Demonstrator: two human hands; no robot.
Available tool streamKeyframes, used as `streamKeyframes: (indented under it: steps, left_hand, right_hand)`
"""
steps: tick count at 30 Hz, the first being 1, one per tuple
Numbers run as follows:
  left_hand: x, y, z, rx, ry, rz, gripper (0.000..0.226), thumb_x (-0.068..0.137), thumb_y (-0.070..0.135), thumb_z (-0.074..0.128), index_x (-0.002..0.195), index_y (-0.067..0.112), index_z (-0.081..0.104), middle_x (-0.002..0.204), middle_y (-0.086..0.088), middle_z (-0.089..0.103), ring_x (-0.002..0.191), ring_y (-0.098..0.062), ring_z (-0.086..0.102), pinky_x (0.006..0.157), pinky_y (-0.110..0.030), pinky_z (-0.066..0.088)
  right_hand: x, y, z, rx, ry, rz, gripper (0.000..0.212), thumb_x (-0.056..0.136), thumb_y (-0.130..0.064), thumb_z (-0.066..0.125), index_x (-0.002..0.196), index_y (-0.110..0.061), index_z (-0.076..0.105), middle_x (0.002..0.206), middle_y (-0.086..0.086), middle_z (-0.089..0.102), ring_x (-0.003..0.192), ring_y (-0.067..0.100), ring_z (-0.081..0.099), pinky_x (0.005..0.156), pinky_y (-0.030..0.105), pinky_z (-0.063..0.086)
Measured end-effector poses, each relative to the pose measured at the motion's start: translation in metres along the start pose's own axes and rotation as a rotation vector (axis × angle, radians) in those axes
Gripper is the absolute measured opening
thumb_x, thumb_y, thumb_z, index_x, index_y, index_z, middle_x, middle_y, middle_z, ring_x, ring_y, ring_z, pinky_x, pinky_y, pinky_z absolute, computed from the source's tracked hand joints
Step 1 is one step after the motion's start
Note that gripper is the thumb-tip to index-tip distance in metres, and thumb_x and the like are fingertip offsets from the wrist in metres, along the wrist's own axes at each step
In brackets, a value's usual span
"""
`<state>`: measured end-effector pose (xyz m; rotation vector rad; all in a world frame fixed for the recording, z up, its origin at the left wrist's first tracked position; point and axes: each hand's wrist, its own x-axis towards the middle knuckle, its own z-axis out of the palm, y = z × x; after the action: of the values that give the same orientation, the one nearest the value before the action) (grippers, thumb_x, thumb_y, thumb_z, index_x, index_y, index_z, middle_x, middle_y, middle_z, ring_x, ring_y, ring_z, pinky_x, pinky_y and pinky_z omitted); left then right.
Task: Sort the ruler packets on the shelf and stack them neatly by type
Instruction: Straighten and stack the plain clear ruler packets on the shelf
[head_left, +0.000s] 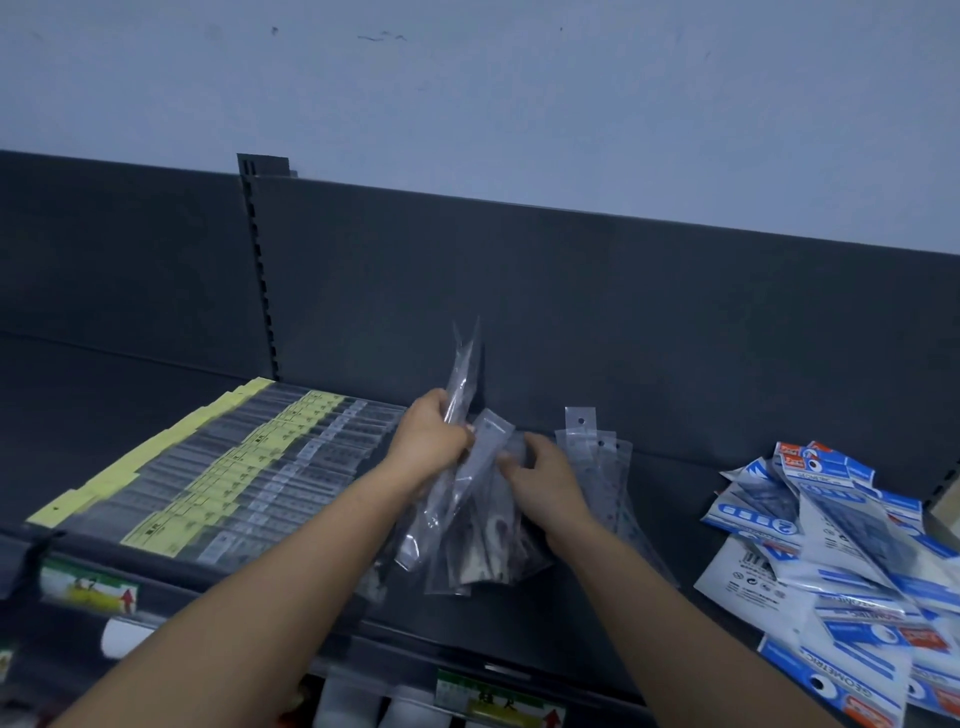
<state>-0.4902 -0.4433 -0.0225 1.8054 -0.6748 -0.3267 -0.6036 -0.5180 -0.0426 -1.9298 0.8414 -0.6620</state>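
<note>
Bundle of clear plastic ruler packets (467, 525) is held on end at the centre of the dark grey metal shelf (597, 639). It is gripped near the top by the left hand (431, 441), fingers curled tight. One packet's top is pinched by the right hand (545, 480). A neat row of yellow-labelled packets (234, 467) is seen at 9 o'clock and a loose heap of blue-and-white packets (831, 545) at 3 o'clock. The packets are judged light with slippery film and a stiff core, best gripped mid-length across the ruler.
</note>
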Motion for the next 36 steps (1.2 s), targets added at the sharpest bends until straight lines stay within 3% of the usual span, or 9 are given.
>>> streamKeyframes:
  steps: [2, 6, 10, 14, 19, 21, 26, 31, 36]
  left_hand:
    - [-0.001, 0.006, -0.004, -0.225, -0.043, -0.016, 0.019, 0.081, -0.009, 0.062, 0.086, 0.009, 0.056, 0.079, -0.012, 0.063, 0.065, -0.022, 0.061, 0.058, -0.032, 0.055]
    - [-0.004, 0.021, -0.012, -0.530, -0.069, -0.074, 0.021, 0.079, -0.012, 0.067, 0.092, 0.003, 0.059, 0.078, -0.012, 0.066, 0.064, -0.022, 0.065, 0.058, -0.031, 0.056]
    - [-0.007, 0.027, -0.016, -0.721, -0.100, -0.207, 0.020, 0.080, -0.013, 0.063, 0.093, 0.001, 0.060, 0.078, -0.014, 0.068, 0.062, -0.022, 0.066, 0.058, -0.036, 0.058]
    - [-0.003, 0.022, -0.020, -0.730, -0.113, -0.299, 0.012, 0.084, -0.004, 0.066, 0.091, 0.005, 0.064, 0.079, -0.008, 0.066, 0.068, -0.022, 0.065, 0.051, -0.035, 0.059]
    - [-0.004, 0.015, -0.016, -0.737, -0.174, -0.336, 0.012, 0.080, -0.006, 0.068, 0.088, 0.002, 0.064, 0.065, -0.008, 0.068, 0.053, -0.020, 0.067, 0.047, -0.032, 0.055]
    - [-0.003, 0.014, -0.012, -0.738, -0.170, -0.345, 0.014, 0.079, -0.007, 0.068, 0.089, 0.001, 0.065, 0.071, -0.010, 0.069, 0.057, -0.021, 0.068, 0.050, -0.034, 0.057]
    - [-0.004, 0.018, 0.000, -0.741, -0.172, -0.360, 0.017, 0.085, -0.009, 0.060, 0.090, 0.005, 0.065, 0.078, -0.012, 0.069, 0.061, -0.021, 0.065, 0.053, -0.030, 0.056]
    - [-0.007, 0.021, 0.009, -0.777, -0.202, -0.385, 0.018, 0.086, -0.010, 0.058, 0.086, 0.007, 0.065, 0.066, -0.005, 0.066, 0.049, -0.017, 0.062, 0.044, -0.027, 0.052]
    - [-0.010, 0.024, 0.020, -0.727, -0.212, -0.397, 0.015, 0.082, -0.008, 0.064, 0.089, 0.006, 0.067, 0.066, -0.006, 0.066, 0.047, -0.015, 0.064, 0.042, -0.027, 0.051]
  right_hand:
    - [-0.002, -0.007, 0.000, 0.006, 0.006, -0.053, 0.030, 0.095, -0.029, 0.056, 0.114, -0.007, 0.064, 0.120, 0.008, 0.062, 0.112, 0.022, 0.057, 0.101, 0.042, 0.044]
    - [-0.004, -0.014, 0.000, 0.329, -0.135, -0.015, 0.028, 0.094, -0.025, 0.061, 0.089, 0.002, 0.066, 0.080, 0.008, 0.066, 0.075, 0.020, 0.061, 0.071, 0.035, 0.050]
    - [-0.006, -0.020, -0.004, 0.493, -0.095, 0.018, 0.014, 0.092, -0.011, 0.061, 0.081, -0.009, 0.069, 0.073, 0.005, 0.070, 0.065, 0.016, 0.064, 0.057, 0.028, 0.052]
    - [-0.001, -0.025, -0.024, 0.579, 0.016, 0.052, 0.007, 0.089, -0.016, 0.067, 0.084, -0.013, 0.072, 0.079, -0.001, 0.070, 0.068, 0.009, 0.061, 0.060, 0.019, 0.047]
    - [0.000, -0.034, -0.047, 0.532, 0.222, -0.110, 0.007, 0.089, -0.015, 0.067, 0.085, -0.016, 0.071, 0.055, -0.011, 0.059, 0.046, 0.000, 0.048, 0.048, 0.016, 0.039]
    - [-0.003, -0.040, -0.053, 0.523, 0.228, -0.171, 0.012, 0.091, -0.011, 0.061, 0.084, -0.014, 0.070, 0.060, -0.001, 0.064, 0.052, 0.010, 0.056, 0.052, 0.024, 0.045]
    - [-0.005, -0.036, -0.060, 0.549, 0.085, -0.097, 0.041, 0.086, -0.044, 0.047, 0.093, -0.015, 0.074, 0.090, 0.004, 0.075, 0.084, 0.017, 0.071, 0.068, 0.031, 0.051]
    - [0.005, 0.007, -0.066, 0.133, 0.234, -0.078, 0.016, 0.085, -0.017, 0.065, 0.074, -0.027, 0.071, 0.084, -0.006, 0.073, 0.083, 0.015, 0.067, 0.080, 0.035, 0.055]
    - [0.006, 0.044, -0.077, -0.422, 0.190, 0.063, 0.036, 0.088, -0.020, 0.055, 0.123, -0.026, 0.056, 0.113, 0.004, 0.066, 0.105, 0.025, 0.058, 0.080, 0.033, 0.046]
